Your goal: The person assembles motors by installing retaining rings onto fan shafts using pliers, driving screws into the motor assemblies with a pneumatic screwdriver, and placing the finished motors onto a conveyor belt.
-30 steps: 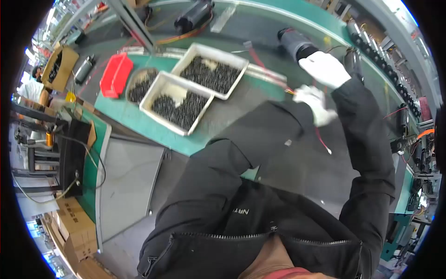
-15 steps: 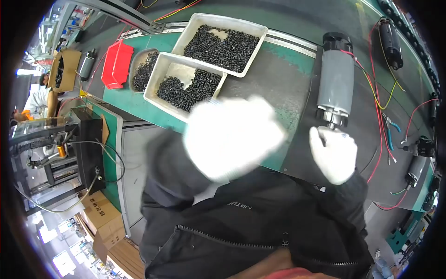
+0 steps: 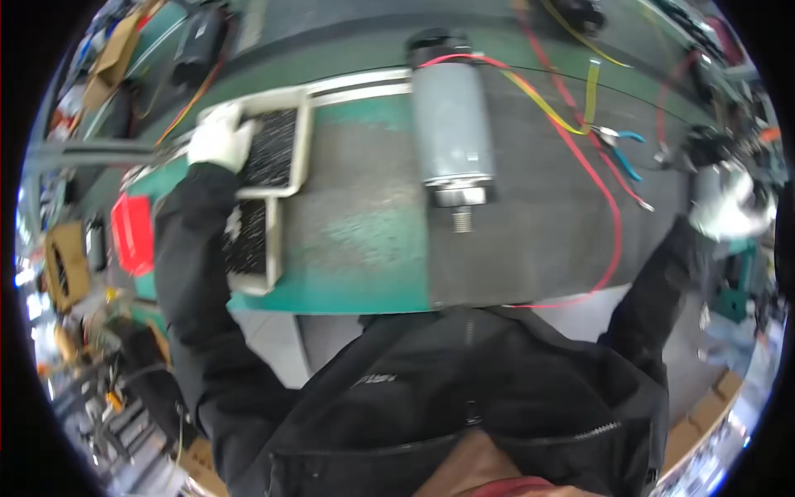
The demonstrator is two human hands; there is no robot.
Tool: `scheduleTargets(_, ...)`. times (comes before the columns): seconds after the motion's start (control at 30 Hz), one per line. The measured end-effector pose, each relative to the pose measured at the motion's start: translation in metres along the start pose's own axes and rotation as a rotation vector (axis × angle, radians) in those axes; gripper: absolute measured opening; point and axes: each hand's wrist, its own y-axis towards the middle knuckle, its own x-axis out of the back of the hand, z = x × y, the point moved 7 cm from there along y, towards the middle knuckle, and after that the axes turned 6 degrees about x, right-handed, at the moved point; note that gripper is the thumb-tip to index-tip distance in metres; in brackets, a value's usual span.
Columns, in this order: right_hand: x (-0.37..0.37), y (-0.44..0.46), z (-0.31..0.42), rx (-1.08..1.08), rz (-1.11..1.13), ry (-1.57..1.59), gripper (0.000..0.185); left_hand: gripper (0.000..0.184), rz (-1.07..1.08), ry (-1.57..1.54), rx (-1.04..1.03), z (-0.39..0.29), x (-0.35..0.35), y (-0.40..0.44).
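In a white glove, my left hand (image 3: pixel 219 139) is over the left part of the upper white tray (image 3: pixel 302 149), which holds small black parts. Its fingertips are blurred. The lower white tray (image 3: pixel 275 248) also holds black parts. My gloved right hand (image 3: pixel 730 203) is at the far right beside a dark motor end (image 3: pixel 712 149); blur hides its fingers and whether it grips anything. Between the hands a grey cylindrical motor (image 3: pixel 451 124) lies with its threaded shaft toward me. Red and yellow wires (image 3: pixel 571 124) run from its top to the right.
Blue-handled pliers (image 3: pixel 625 153) lie right of the motor. A red bin (image 3: pixel 134 234) stands left of the trays, with a cardboard box (image 3: pixel 68 263) beyond it. More dark motors (image 3: pixel 201 43) are at the back. A metal frame bar (image 3: pixel 99 154) crosses at the left.
The view has swung, so the motor appears further left. My left hand has moved to the upper tray. My right hand has left the motor's shaft end and moved far right.
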Motion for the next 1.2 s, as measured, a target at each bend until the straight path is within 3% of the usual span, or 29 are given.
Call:
scheduleTargets(0.07, -0.025, 0.020, -0.044, -0.067, 0.208, 0.249, 0.054, 0.028, -0.045, 0.011, -0.008, 0.002, -0.007, 0.001)
scheduleTargets(0.13, -0.068, -0.021, -0.088, -0.900, 0.473, 0.977, 0.065, 0.024, -0.091, 0.039, 0.044, 0.005, -0.007, -0.004)
scheduleTargets(0.2, -0.092, -0.040, -0.065, -1.022, 0.868, 1.207, 0.063, 0.023, -0.097, 0.008, 0.078, 0.016, -0.007, -0.002)
scheduleTargets(0.27, -0.100, -0.049, -0.058, -0.893, 1.170, 1.093, 0.056, 0.020, -0.073, -0.080, 0.125, 0.028, -0.006, -0.003)
scheduleTargets(0.33, -0.103, -0.049, -0.055, -0.679, 1.384, 0.928, 0.053, 0.017, 0.115, -0.764, 0.253, 0.023, 0.010, -0.017)
scheduleTargets(0.37, -0.103, -0.041, -0.038, -0.599, 1.346, 0.818, 0.046, 0.016, 0.208, -1.107, 0.315, 0.009, 0.019, -0.027)
scheduleTargets(0.43, -0.090, -0.026, 0.014, -0.610, 0.987, 0.771, 0.043, 0.021, 0.231, -2.092, 0.015, -0.054, 0.058, -0.055)
scheduleTargets(0.5, -0.074, -0.021, 0.074, -0.782, 0.589, 1.059, 0.043, 0.030, 0.273, -2.634, 0.011, -0.124, 0.072, -0.082)
scheduleTargets(0.53, -0.072, -0.025, 0.112, -0.943, 0.684, 1.342, 0.039, 0.036, 0.325, -2.394, 0.101, -0.158, 0.075, -0.094)
scheduleTargets(0.57, -0.070, -0.023, 0.135, -0.976, 0.599, 1.514, 0.036, 0.043, 0.463, -2.774, 0.205, -0.201, 0.056, -0.102)
scheduleTargets(0.6, -0.069, -0.021, 0.158, -1.008, 0.517, 1.688, 0.033, 0.040, 0.533, -2.787, 0.179, -0.230, 0.057, -0.106)
scheduleTargets(0.7, -0.071, -0.025, 0.193, -0.847, 0.299, 1.812, 0.030, 0.033, 0.762, -2.842, 0.063, -0.295, 0.060, -0.120)
scheduleTargets(0.9, -0.067, -0.049, 0.220, -0.933, 0.426, 1.873, 0.032, 0.034, 0.758, -2.727, 0.080, -0.294, 0.060, -0.127)
scheduleTargets(1.03, -0.068, -0.057, 0.224, -0.979, 0.477, 1.879, 0.033, 0.029, 0.516, -2.452, 0.154, -0.282, 0.063, -0.126)
scheduleTargets(1.07, -0.069, -0.060, 0.225, -0.996, 0.499, 1.878, 0.034, 0.024, 0.450, -2.236, 0.266, -0.275, 0.066, -0.131)
scheduleTargets(1.17, -0.065, -0.070, 0.226, -1.085, 0.578, 1.862, 0.035, 0.025, 0.491, -1.879, 0.189, -0.270, 0.065, -0.143)
scheduleTargets(1.2, -0.061, -0.077, 0.230, -1.134, 0.621, 1.844, 0.035, 0.030, 0.721, -2.015, 0.265, -0.276, 0.064, -0.153)
